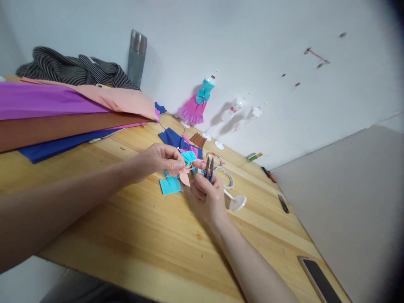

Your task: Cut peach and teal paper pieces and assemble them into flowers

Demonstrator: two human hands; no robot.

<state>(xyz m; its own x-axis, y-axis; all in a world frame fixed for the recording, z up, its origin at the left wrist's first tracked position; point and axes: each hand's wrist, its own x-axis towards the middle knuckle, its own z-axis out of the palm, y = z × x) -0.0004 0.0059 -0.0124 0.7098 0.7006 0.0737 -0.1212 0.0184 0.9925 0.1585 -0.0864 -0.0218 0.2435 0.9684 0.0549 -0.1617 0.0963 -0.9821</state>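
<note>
Pale wood is running across the worktop (pixel 132 235), which is sitting against a white wall. Nearest the camera, a dark phone (pixel 320 280) is lying at the worktop's right edge. Further in, the right hand (pixel 208 198) is gripping a pair of small blue-handled snips (pixel 209 168), blades pointing up and close together, fingers curled around the handles. The left hand (pixel 162 160) is pinching a peach-coloured paper piece (pixel 184 176) between thumb and fingertips, holding it just above the worktop and just beside the snips. Under the hands, a turquoise scrap (pixel 170 185) is lying flat, and a white stand (pixel 236 202) is lying tipped over just to the right, near a roll of clear tape (pixel 227 176). Beyond them, blue and brown scraps (pixel 172 138) are lying loose. On the left, stacked sheets in purple, brown, blue and peach (pixel 63 113) are overhanging the worktop, with a striped cloth (pixel 72 69) heaped behind them. Against the wall, a grey flask (pixel 137 57) is standing upright, and a small dress form in a pink and turquoise dress (pixel 195 105) is standing beside two bare white forms (pixel 243 111).
</note>
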